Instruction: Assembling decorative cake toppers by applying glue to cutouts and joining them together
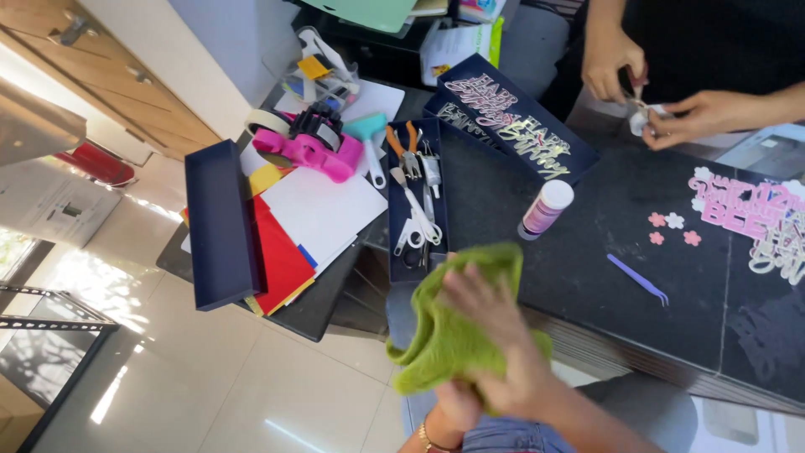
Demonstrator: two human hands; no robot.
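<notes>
Green cloth [449,335] right up close at the bottom, fuzzy microfibre-looking stuff, bunched up over the lap just off the near edge of the black table [587,277]. Left hand [457,407] under it, bracelet on the wrist, mostly buried, seems to be gripping the lower bunch but can't tell for sure. Right hand [495,335] laid across the top, fingers spread and curled into the fabric, wrist bent back toward the body, clearly holding the cloth.

Going left to right on the table: long navy lid [220,226] lying flat, stack of red, yellow and white paper sheets [302,222], pink tape dispenser [314,143] in glossy plastic with a roll beside it. Then navy tray [418,201] full of scissors, pliers and other small tools, touching the cloth's top edge. Small white-capped bottle [545,208] standing upright, navy box [511,117] of glittery cutout letters behind it. Thin purple tweezers [637,279] lying flat, tiny pink paper flowers [673,228], pink cutout lettering [750,214] far right.

Someone else's hands [662,92] top right, pinching something small and white.
</notes>
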